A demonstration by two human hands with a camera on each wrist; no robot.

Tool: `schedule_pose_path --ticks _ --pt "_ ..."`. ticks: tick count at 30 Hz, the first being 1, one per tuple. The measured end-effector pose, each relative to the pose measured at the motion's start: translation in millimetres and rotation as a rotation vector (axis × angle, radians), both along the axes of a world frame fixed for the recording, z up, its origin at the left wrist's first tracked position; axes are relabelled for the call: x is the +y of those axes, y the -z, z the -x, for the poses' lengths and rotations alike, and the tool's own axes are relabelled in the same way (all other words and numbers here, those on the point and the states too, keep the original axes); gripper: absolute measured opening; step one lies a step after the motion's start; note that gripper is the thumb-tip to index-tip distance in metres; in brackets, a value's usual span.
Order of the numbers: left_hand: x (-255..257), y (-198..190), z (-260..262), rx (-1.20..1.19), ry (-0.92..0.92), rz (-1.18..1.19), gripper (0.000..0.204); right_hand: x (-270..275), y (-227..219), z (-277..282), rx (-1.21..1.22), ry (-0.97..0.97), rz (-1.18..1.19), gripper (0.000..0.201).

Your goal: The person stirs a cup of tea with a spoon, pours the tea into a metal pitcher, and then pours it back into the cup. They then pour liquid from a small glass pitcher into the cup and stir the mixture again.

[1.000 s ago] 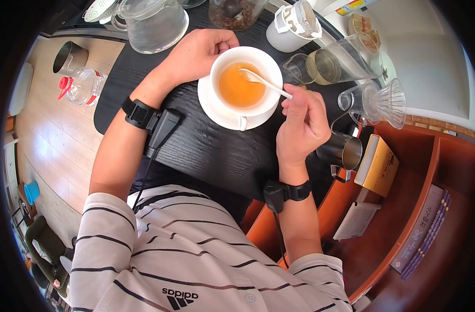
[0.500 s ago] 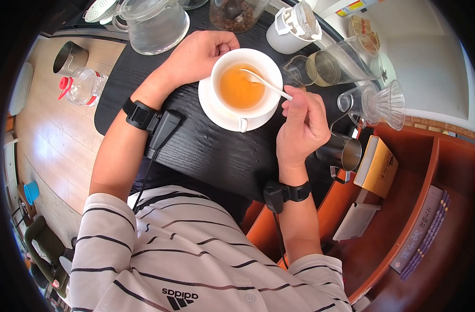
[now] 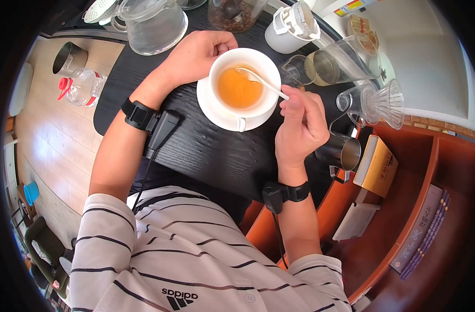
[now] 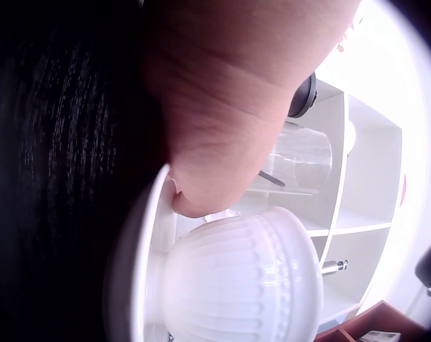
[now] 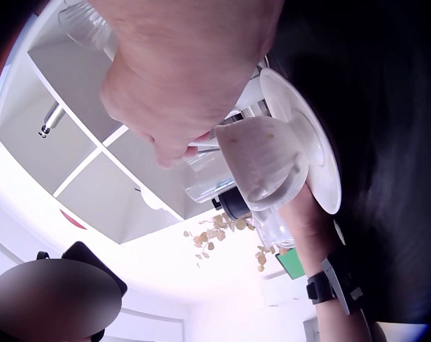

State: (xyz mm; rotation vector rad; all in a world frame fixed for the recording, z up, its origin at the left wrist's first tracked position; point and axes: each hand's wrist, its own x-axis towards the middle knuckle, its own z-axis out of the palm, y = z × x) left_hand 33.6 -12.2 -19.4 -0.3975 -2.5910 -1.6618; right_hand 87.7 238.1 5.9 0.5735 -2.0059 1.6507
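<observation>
A white cup (image 3: 273, 100) of amber liquid (image 3: 237, 93) stands on a white saucer (image 3: 208, 113) on the black table. My right hand (image 3: 302, 122) pinches the handle of a white spoon (image 3: 267, 84), whose bowl dips into the liquid near the far side. My left hand (image 3: 193, 57) rests at the far left of the cup, fingers curled. In the left wrist view a fingertip (image 4: 190, 205) lies over the saucer's rim (image 4: 148, 242), close by the fluted cup wall (image 4: 237, 278). The cup hides part of this grip in the head view.
A glass pitcher (image 3: 152, 31), a jar of brown beans (image 3: 232, 18) and a white cup with a paper drip bag (image 3: 292, 34) stand along the far side. Glass vessels (image 3: 326, 67), a ribbed glass dripper (image 3: 388, 104) and a metal jug (image 3: 344, 151) are to the right.
The spoon and my right hand have shifted slightly to the left, the spoon's bowl tilting in the liquid. My left hand keeps its place by the cup.
</observation>
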Motion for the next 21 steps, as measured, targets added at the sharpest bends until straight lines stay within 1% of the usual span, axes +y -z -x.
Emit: schedule_pose_path --ticks 1,3,8,12,14,21 --pt "-0.5 -1.8 -0.1 0.000 0.000 0.000 0.026 0.1 -0.4 -0.3 -0.012 0.004 0.029 0.010" --pt "-2.3 -5.7 -0.1 -0.081 0.039 0.071 0.018 1.7 0.3 -0.7 -0.024 0.008 0.058 0.011" --pt "-1.3 -8.8 -1.5 -0.076 0.034 0.099 0.018 3.2 3.5 -1.7 -0.041 -0.054 0.060 0.010" --pt "-1.7 -6.1 -0.9 -0.076 0.038 0.083 0.018 -0.3 0.2 -1.9 -0.020 -0.063 0.031 0.011" --pt "-2.0 -5.8 -0.6 -0.078 0.040 0.079 0.018 -1.2 -1.5 -2.2 -0.018 0.006 0.008 0.011" --pt "-2.0 -5.8 -0.7 -0.069 0.041 0.078 0.018 3.1 1.9 -1.1 -0.045 0.004 0.053 0.013"
